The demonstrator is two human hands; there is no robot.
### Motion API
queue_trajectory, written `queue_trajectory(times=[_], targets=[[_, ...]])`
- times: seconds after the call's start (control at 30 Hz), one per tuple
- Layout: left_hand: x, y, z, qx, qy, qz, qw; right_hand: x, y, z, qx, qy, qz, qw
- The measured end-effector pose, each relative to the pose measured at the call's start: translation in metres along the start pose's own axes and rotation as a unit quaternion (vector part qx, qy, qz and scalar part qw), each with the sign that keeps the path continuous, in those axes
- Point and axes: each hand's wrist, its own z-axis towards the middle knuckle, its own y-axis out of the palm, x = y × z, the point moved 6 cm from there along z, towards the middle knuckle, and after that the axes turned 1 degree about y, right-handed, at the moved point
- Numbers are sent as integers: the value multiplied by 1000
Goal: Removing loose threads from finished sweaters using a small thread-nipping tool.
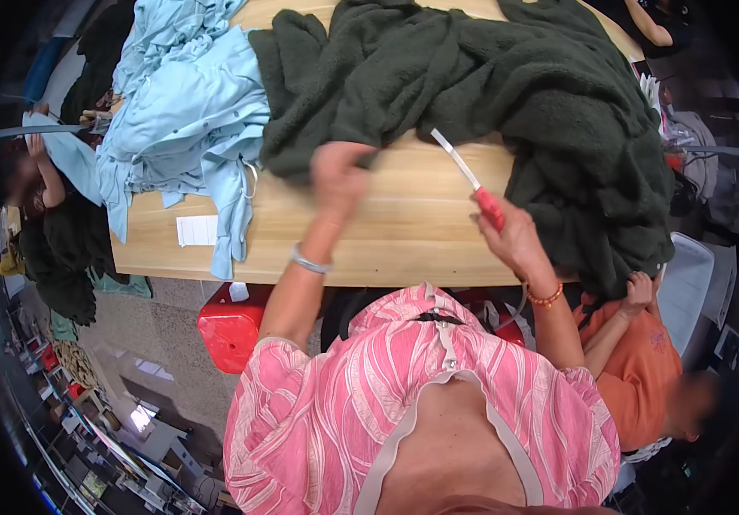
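Observation:
Dark green fleece cloth lies in thick folds over the far side and right end of the wooden table. At its near edge is my left hand, smeared by motion; it seems to touch the fleece, but its fingers cannot be made out. My right hand is closed round the red handle of a narrow pale-bladed tool. The blade points up and to the left, above bare wood just short of the fleece. What kind of tool it is, I cannot tell.
Light blue garments are heaped at the table's left, beside a white paper slip. Below the table edge stands a red stool. A person in orange sits close on my right, a hand at the fleece; another person is far left.

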Motion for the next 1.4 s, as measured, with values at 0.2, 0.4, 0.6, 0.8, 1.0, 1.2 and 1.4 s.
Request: queue_trajectory(times=[0.2,0.4,0.6,0.8,1.0,1.2,1.4], targets=[[78,109,-135,-448,171,-127,868,3,-35,6,42,37,-11,998],[-9,42,-84,-141,-90,-50,985,31,-11,-6,-8,79,-58,995],[-30,88,-42,-65,-194,-50,978,23,1,-8,-25,61,-58,996],[-43,84,-21,19,-294,-373,880,33,2,-17,-38,66,-41,996],[91,122,55,-174,-64,-293,938,60,-24,-17,159,95,32,982],[43,144,8,-239,-12,-154,959,100,-44,-40,147,205,-4,968],[-138,107,70,-11,-149,59,987,81,-6,-44,77,142,23,987]])
